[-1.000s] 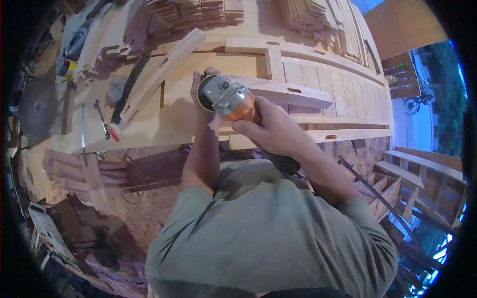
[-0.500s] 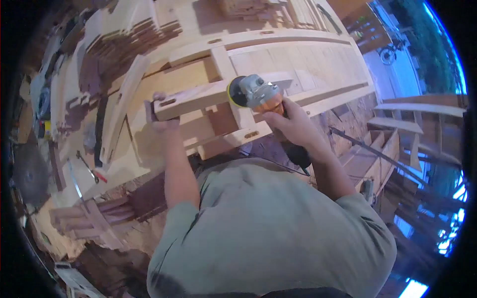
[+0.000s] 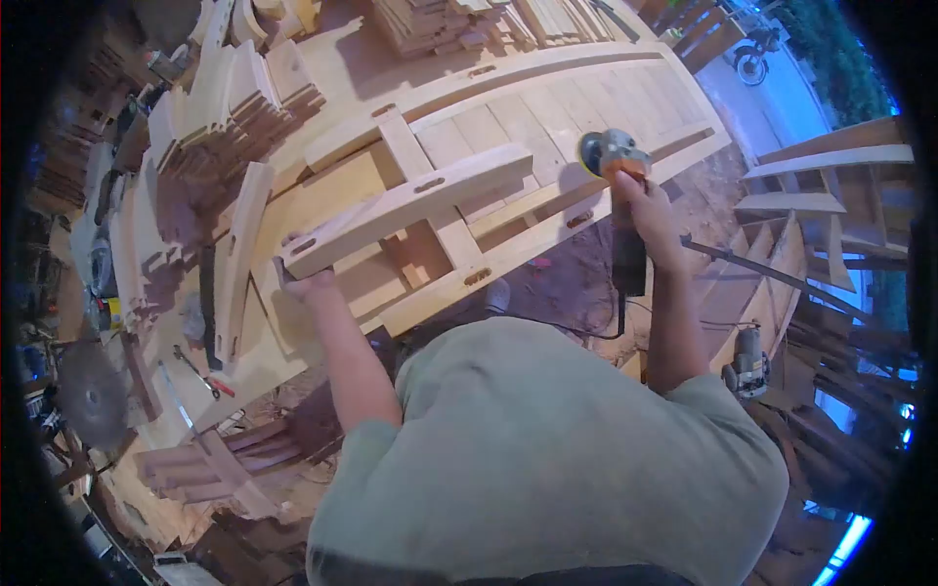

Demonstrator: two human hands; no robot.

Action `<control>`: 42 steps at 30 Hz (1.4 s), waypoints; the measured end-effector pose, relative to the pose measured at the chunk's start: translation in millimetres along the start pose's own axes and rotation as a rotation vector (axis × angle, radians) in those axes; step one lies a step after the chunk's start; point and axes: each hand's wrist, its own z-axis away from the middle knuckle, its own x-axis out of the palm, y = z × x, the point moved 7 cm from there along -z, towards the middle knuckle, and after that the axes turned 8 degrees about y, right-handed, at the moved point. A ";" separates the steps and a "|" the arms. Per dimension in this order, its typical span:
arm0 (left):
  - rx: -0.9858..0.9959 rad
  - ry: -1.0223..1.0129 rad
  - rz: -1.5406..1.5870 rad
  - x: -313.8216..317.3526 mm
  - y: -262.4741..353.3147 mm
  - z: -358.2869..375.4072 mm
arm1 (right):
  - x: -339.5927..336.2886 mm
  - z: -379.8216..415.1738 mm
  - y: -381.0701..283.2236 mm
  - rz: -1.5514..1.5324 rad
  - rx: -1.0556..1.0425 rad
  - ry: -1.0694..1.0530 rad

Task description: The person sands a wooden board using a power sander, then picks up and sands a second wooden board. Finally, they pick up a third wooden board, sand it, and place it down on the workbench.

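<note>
My left hand [image 3: 311, 278] is closed around the near-left end of a pale wooden rail [image 3: 391, 205] with slots cut in it. The rail lies slantwise above a wooden frame [image 3: 430, 303]. In my right hand [image 3: 647, 217] is an angle grinder [image 3: 625, 156] with an orange and grey head, a dark body and a yellow-edged disc. The grinder is held up to the right of the rail, apart from it, over the panelled part of the frame. Its cord hangs down from the handle.
Stacked boards [image 3: 234, 98] stand at the back left. A loose slotted piece [image 3: 241, 254] and red-handled pliers [image 3: 210, 381] lie on the left. At the right are a router [image 3: 749, 366] and wooden frames [image 3: 831, 176]. A large saw blade [image 3: 93, 396] is at the far left.
My right hand has drawn the grinder rightward, away from the rail, which now shows fully. My left hand still grips the rail's end. The camera view has shifted slightly.
</note>
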 end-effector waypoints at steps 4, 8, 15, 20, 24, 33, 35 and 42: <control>0.054 0.256 -0.086 14.5 27.4 37.1 | -32.0 -6.7 52.4 -0.121 0.038 0.096; 0.116 0.281 -0.281 15.4 37.3 43.1 | -40.1 10.5 52.4 -0.287 0.074 0.124; 0.117 0.354 -0.426 11.5 -18.8 35.8 | -9.8 23.9 32.8 -0.146 0.009 -0.015; 0.095 0.414 -0.406 14.2 -17.7 36.7 | 52.3 66.1 -32.7 -0.047 -0.068 -0.280; 0.183 0.339 -0.450 20.7 -16.6 39.0 | 110.3 85.3 -44.9 -0.093 -0.164 -0.452; 0.131 0.392 -0.474 17.8 -15.9 39.0 | 98.6 69.8 -42.9 0.082 -0.109 -0.359; 0.137 0.420 -0.503 16.7 -14.2 40.6 | 73.8 48.2 -27.2 0.061 -0.100 -0.259; 0.147 0.260 -0.481 -11.0 11.0 -2.1 | -7.7 7.6 -4.1 -0.030 -0.003 0.027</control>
